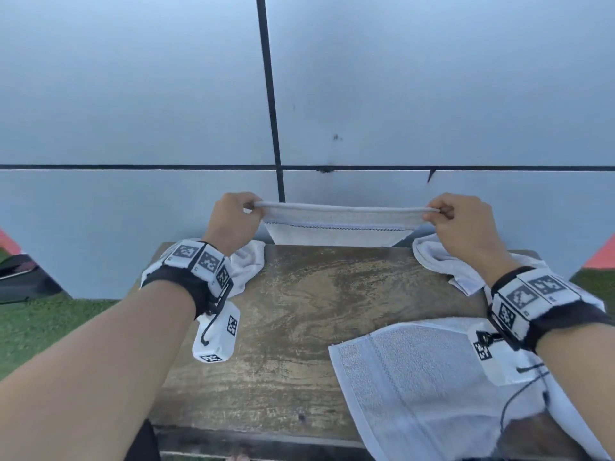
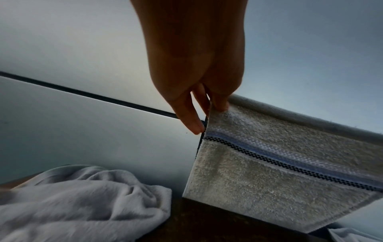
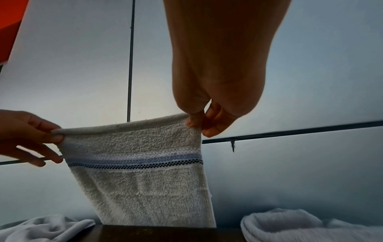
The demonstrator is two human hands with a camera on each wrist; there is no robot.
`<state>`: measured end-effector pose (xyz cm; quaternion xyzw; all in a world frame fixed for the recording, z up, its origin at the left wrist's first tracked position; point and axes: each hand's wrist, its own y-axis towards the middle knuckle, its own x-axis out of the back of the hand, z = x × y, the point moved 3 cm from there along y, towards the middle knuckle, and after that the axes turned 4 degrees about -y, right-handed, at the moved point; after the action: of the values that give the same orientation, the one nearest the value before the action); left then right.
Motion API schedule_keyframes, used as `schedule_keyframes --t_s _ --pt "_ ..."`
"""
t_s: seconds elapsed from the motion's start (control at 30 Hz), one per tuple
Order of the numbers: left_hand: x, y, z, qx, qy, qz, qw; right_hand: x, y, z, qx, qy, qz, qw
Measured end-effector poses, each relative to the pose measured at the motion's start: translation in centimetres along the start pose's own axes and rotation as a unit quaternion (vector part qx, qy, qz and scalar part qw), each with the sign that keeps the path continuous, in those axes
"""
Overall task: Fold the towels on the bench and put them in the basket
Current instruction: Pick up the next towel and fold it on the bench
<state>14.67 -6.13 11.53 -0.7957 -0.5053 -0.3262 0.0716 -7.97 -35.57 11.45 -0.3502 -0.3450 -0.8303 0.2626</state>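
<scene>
A white hand towel [image 1: 336, 224] with a blue band and a dark checked stripe hangs stretched between both hands above the far edge of the wooden bench [image 1: 299, 327], its lower part dropping behind that edge. The left hand [image 1: 233, 221] pinches the towel's upper left corner between thumb and curled fingers [image 2: 190, 117]; the right hand [image 1: 462, 227] pinches the upper right corner the same way, its fingertips [image 3: 196, 121] closed on the hem. The top hem runs nearly level from one hand to the other.

A crumpled white towel [image 1: 248, 267] lies at the bench's far left corner, just below the left wrist. Another rumpled white towel [image 1: 442, 264] lies at the far right corner. A third, flatter towel [image 1: 416, 387] with a woven stripe covers the near right corner and overhangs the front edge. Both wrists carry black straps with white marker-printed blocks. Behind the bench stands a pale grey panelled wall [image 1: 133, 94] with dark seams; green grass [image 1: 40, 327] shows at the left.
</scene>
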Motion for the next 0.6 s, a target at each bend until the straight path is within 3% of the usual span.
schedule_keyframes --t_s 0.23,0.47,0.6 --pt "1.7 -6.3 0.2 0.042 -0.095 0.056 0.993 3.1 -6.9 0.9 -0.025 0.059 0.054 0.996" --pt "2.8 -12.7 -1.9 0.005 -0.082 -0.014 0.997 6.7 -11.2 2.7 -0.001 0.07 0.1 0.992" --pt "3.9 -14.9 -2.2 0.011 -0.069 -0.009 0.998 8.7 -13.2 3.4 0.009 0.049 0.114 0.992"
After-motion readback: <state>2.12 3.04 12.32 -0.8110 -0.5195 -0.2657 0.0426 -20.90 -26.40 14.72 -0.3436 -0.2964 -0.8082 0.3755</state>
